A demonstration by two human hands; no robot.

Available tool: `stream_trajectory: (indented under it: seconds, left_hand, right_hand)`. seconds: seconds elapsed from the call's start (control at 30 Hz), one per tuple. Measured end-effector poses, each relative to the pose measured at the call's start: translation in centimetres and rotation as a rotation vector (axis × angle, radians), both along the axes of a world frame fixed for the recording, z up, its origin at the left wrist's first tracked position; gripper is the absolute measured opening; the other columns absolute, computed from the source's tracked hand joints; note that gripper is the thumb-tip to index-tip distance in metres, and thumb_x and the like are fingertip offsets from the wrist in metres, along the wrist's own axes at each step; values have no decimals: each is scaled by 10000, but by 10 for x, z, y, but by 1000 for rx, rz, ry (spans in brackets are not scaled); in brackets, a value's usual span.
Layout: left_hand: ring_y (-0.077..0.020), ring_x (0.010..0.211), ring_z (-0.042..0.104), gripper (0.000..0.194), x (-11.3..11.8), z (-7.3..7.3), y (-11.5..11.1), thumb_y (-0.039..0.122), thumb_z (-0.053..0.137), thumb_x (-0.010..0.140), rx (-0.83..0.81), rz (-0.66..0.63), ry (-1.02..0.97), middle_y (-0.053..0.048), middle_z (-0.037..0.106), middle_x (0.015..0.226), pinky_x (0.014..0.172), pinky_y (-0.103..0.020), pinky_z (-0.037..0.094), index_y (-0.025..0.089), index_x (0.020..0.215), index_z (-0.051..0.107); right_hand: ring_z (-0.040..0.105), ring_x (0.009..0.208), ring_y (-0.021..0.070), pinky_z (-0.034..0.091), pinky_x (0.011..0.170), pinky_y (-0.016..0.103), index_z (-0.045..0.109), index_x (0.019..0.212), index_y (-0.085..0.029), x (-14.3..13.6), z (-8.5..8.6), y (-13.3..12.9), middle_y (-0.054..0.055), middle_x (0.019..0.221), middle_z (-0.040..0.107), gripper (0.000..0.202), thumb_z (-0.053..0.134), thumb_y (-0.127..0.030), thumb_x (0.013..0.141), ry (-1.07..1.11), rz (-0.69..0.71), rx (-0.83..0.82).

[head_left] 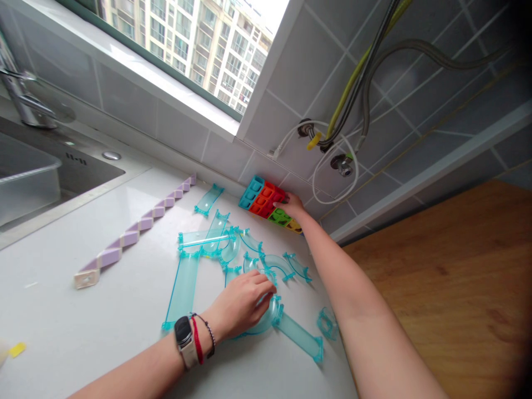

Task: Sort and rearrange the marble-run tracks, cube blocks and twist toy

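Note:
My right hand (292,205) reaches to the back of the counter and grips a row of hollow plastic blocks (266,200), blue, red, green and yellow, lying against the tiled wall. Thumb and fingers close over its red and green part. Lower down, my left hand (246,298) hovers low over translucent teal track pieces, fingers curled together. Whatever those fingertips hold, if anything, is hidden. Under the hand is a round teal piece (266,320). Straight tracks (185,285) and curved tracks (279,265) lie spread around it, some overlapping.
A purple and cream folding snake toy (128,237) stretches across the counter at left. Behind it are a sink (95,166) with a plastic bin (29,177) and a faucet (29,105). Hoses and a white cable (356,177) hang by the wall. A small teal piece (327,323) lies near the right edge.

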State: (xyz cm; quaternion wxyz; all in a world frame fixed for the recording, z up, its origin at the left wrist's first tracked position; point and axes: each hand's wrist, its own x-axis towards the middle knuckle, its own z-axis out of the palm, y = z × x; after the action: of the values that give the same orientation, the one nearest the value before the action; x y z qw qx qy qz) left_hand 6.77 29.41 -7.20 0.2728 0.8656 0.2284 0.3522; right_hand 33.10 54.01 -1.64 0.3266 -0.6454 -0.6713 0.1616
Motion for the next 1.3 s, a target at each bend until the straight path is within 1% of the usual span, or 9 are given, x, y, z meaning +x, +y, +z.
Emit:
stream_trajectory:
  seconds: [0.27, 0.4, 0.5, 0.6, 0.73, 0.83, 0.93, 1.1, 1.3]
  left_hand:
    - [-228, 945, 637, 182, -1, 1, 0, 152, 524, 973, -1, 7, -3, -56, 726, 976, 825, -347, 522, 215, 1022, 687]
    - [-217, 907, 639, 188, -1, 1, 0, 168, 506, 996, 1, 13, -13, -58, 719, 945, 806, -338, 518, 220, 1008, 687]
    - [-213, 907, 641, 193, -1, 1, 1, 171, 496, 1003, 10, 6, -25, -59, 721, 959, 831, -342, 517, 217, 1010, 683]
    - [-217, 928, 644, 194, -3, 2, 3, 187, 499, 1009, 25, -3, -20, -66, 723, 978, 840, -343, 519, 218, 1030, 689]
    - [-223, 945, 645, 179, -4, 2, 3, 203, 510, 1013, 49, -18, 28, -61, 724, 978, 839, -343, 526, 223, 1044, 686]
    - [-227, 950, 654, 166, -3, 3, 3, 214, 523, 1008, 82, -6, 61, -62, 727, 975, 856, -354, 537, 224, 1034, 687]
    - [-231, 978, 670, 168, -3, 8, 6, 241, 539, 1005, 121, 24, 60, -60, 738, 997, 896, -368, 546, 233, 1036, 704]
    - [-253, 1004, 699, 197, -22, 29, 6, 301, 521, 1017, 141, 153, 42, -80, 755, 1056, 887, -401, 567, 223, 1043, 700]
    - [-275, 1041, 692, 183, -74, 29, -46, 334, 551, 1003, 177, 208, 94, -72, 748, 1063, 924, -453, 568, 245, 1073, 696]
  right_hand:
    - [747, 1065, 291, 558, 1012, 501, 659, 1278, -168, -12, 14, -22, 155, 1185, 763, 673, 906, -265, 659, 62, -113, 44]
    - [743, 1038, 286, 569, 994, 492, 658, 1265, -140, -15, 27, -70, 197, 1268, 719, 605, 848, -295, 712, 121, -168, 134]
    - [741, 1012, 258, 588, 970, 430, 713, 1120, -156, -24, 30, -142, 150, 1158, 761, 387, 767, -377, 807, 223, -103, 199]
    - [728, 1034, 265, 613, 895, 412, 735, 1070, -224, -47, 19, -241, 108, 1116, 764, 267, 678, -424, 903, 304, -61, 201]
    - [711, 1020, 287, 601, 896, 475, 749, 1011, -330, -85, -17, -368, 86, 1055, 745, 147, 611, -330, 961, 257, -72, 283]
    - [705, 946, 302, 597, 848, 509, 737, 1035, -367, -102, -50, -422, 76, 954, 737, 189, 600, -270, 950, 238, -89, 362]
    - [701, 860, 280, 591, 773, 459, 738, 1021, -336, -107, -68, -435, 71, 908, 735, 177, 579, -286, 964, 273, -121, 338]
    - [715, 763, 240, 559, 686, 354, 760, 928, -243, -102, -71, -422, 59, 849, 766, 190, 607, -353, 949, 421, -195, 174]
    - [706, 747, 207, 530, 713, 304, 767, 893, -203, -102, -75, -423, 48, 818, 769, 222, 586, -322, 942, 328, -141, 199]
